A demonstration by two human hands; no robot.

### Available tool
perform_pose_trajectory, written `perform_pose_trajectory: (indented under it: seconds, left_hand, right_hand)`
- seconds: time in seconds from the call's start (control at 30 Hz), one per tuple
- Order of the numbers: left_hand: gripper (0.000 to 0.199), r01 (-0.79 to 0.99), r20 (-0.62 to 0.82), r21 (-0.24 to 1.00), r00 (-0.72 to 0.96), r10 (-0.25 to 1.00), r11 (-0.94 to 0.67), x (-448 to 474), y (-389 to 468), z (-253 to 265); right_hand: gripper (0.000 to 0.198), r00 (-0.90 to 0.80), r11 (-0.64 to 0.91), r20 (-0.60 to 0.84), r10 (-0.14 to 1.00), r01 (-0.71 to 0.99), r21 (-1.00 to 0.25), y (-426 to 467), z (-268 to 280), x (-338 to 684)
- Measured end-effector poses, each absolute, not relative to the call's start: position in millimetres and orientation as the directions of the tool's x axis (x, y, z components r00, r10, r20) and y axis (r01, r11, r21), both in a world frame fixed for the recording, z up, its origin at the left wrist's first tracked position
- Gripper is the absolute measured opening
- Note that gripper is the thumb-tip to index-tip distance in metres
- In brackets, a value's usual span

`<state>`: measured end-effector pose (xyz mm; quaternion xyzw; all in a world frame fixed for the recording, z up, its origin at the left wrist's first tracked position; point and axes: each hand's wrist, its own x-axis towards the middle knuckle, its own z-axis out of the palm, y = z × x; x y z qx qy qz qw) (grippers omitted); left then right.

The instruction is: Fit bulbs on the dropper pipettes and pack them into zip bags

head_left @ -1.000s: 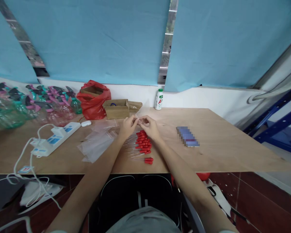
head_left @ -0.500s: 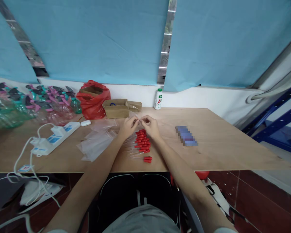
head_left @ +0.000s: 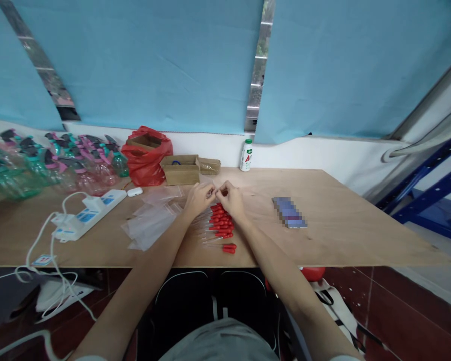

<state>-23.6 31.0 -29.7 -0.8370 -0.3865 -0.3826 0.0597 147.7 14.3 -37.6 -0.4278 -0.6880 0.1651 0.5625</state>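
Observation:
My left hand (head_left: 200, 199) is closed, its thumb and fingers pinched at the edge of a clear plastic bag (head_left: 207, 178) that shows faintly beyond the knuckles. Fingertip to fingertip with it, my right hand (head_left: 231, 199) pinches too, at the same spot; the fingers hide most of what lies between them. Just below both hands is a pile of droppers with red bulbs (head_left: 221, 218), their clear stems pointing left. A small group of red-bulbed droppers (head_left: 229, 248) lies apart, nearer the table's front edge. Flat clear plastic bags (head_left: 150, 228) are spread left of my left forearm.
A white power strip (head_left: 93, 213) with cables and a white earphone case (head_left: 135, 191) lie left. Behind stand spray bottles (head_left: 86, 170), a red plastic bag (head_left: 145, 165), an open cardboard box (head_left: 182, 173) and a white bottle (head_left: 246, 156). A phone (head_left: 290, 213) lies right.
Both hands stay together over the pile, with the fingers curled slightly more and the right hand turned a little inward. The whole view has shifted slightly; the droppers have not visibly moved.

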Motion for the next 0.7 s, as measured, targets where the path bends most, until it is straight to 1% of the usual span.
perform_pose_trajectory:
  seconds: [0.17,0.3,0.33,0.4,0.5,0.6,0.63,0.7]
  left_hand:
    - [0.017,0.703,0.696,0.172,0.409,0.590,-0.690,-23.8,31.8,-29.2]
    - [0.014,0.725,0.717,0.173,0.371,0.590,-0.666,-28.7,34.5,-30.2]
    - [0.014,0.733,0.721,0.181,0.354,0.595,-0.655,-29.9,35.3,-30.7]
    - [0.015,0.745,0.720,0.198,0.330,0.610,-0.636,-31.4,36.5,-31.5]
    - [0.016,0.728,0.710,0.198,0.355,0.608,-0.656,-29.7,35.3,-31.3]
    - [0.017,0.676,0.707,0.148,0.438,0.555,-0.722,-25.7,30.5,-28.6]
    - [0.018,0.666,0.707,0.126,0.460,0.538,-0.735,-24.6,28.8,-27.3]
    - [0.019,0.665,0.704,0.084,0.487,0.517,-0.742,-23.3,25.7,-24.8]
  right_hand:
    - [0.010,0.032,0.564,0.626,0.779,0.401,-0.722,16.1,-38.5,146.4]
    - [0.008,0.221,0.494,0.612,0.760,0.416,-0.764,24.0,-38.2,160.7]
    - [0.007,0.229,0.491,0.609,0.760,0.412,-0.768,25.5,-37.9,164.8]
    - [0.007,0.203,0.500,0.617,0.761,0.422,-0.756,26.1,-37.4,170.0]
    - [0.007,0.142,0.535,0.630,0.763,0.408,-0.740,22.1,-36.7,166.5]
    - [0.022,0.035,0.595,0.648,0.761,0.360,-0.718,18.1,-36.9,156.1]
    - [0.025,0.001,0.611,0.653,0.757,0.351,-0.709,17.8,-37.2,153.5]
    - [0.023,-0.032,0.628,0.663,0.748,0.358,-0.691,18.9,-38.3,151.7]
